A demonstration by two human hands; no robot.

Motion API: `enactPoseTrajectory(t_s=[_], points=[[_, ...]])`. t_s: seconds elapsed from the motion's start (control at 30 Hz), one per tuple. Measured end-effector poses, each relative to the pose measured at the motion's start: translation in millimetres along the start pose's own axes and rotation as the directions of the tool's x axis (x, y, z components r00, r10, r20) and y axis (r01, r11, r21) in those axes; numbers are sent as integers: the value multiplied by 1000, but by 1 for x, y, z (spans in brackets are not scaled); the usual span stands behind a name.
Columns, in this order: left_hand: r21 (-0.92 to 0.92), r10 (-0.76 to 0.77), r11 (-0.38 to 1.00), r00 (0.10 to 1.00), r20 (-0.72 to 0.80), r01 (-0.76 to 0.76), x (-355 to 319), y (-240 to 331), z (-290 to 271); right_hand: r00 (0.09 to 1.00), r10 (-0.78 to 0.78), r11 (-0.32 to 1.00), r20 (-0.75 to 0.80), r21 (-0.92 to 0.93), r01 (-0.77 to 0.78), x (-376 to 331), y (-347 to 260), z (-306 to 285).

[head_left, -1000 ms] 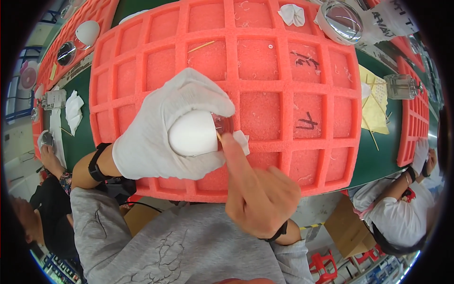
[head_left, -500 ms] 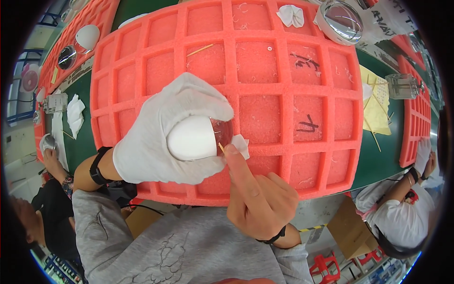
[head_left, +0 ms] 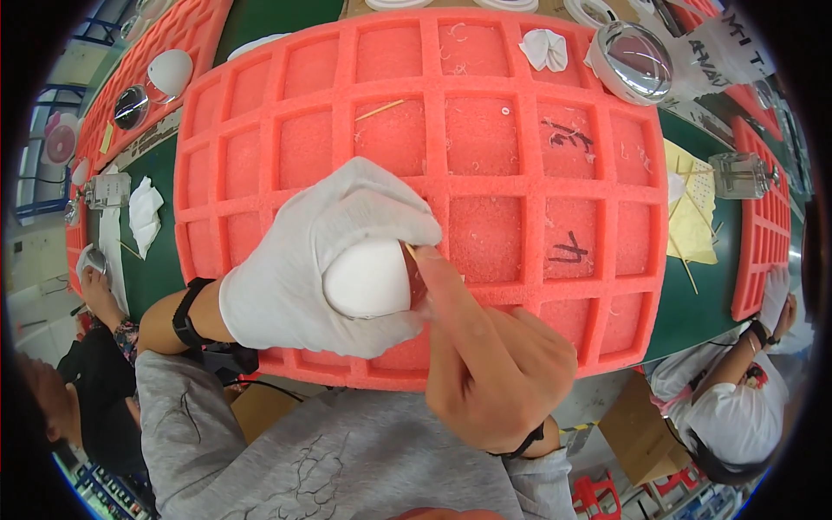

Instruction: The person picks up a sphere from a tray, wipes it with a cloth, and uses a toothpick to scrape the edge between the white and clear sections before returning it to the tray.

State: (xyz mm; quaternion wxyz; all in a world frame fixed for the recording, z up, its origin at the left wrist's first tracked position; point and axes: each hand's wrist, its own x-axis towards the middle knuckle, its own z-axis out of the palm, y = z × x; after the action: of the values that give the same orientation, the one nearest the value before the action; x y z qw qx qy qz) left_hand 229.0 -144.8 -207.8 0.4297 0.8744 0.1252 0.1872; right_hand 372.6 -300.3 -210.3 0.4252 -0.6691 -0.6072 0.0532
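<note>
My left hand [head_left: 290,273], in a white glove, is closed around a rounded shell with a smooth white dome [head_left: 368,279] and a clear, reddish-looking end [head_left: 416,279] facing right. My bare right hand [head_left: 498,368] pinches a thin wooden stick [head_left: 411,250]. The stick's short visible tip lies at the upper edge of the clear end; whether it touches is hard to tell. My right fingers cover the rest of the stick and part of the clear end. Both hands are above a pink foam tray [head_left: 440,186] with square pockets.
Another wooden stick [head_left: 380,109] and a small white ring [head_left: 505,111] lie in tray pockets. A crumpled white cloth [head_left: 544,50] and a silvery round bowl [head_left: 635,62] sit at the far right. Beyond the tray are a yellow cloth [head_left: 691,204] with sticks and a glass jar [head_left: 741,176]. People work on both sides.
My right hand has moved the stick tip from the lower part of the clear end up to its upper edge. The whole view has shifted slightly, with the tray lower in it.
</note>
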Motion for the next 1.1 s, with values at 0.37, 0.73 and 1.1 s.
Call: enactPoseTrajectory(t_s=[0.37,0.73,1.1], points=[[-128,-66,989,997,46,72,10,1,-12,994,103,985,-21,140,-99,-18,5,-13],[-90,-23,995,997,73,30,22,-1,-3,1000,-14,993,-11,119,15,-49,4,-1],[-189,-223,953,971,81,235,10,27,3,997,-64,994,-40,89,68,-67,-9,-10]])
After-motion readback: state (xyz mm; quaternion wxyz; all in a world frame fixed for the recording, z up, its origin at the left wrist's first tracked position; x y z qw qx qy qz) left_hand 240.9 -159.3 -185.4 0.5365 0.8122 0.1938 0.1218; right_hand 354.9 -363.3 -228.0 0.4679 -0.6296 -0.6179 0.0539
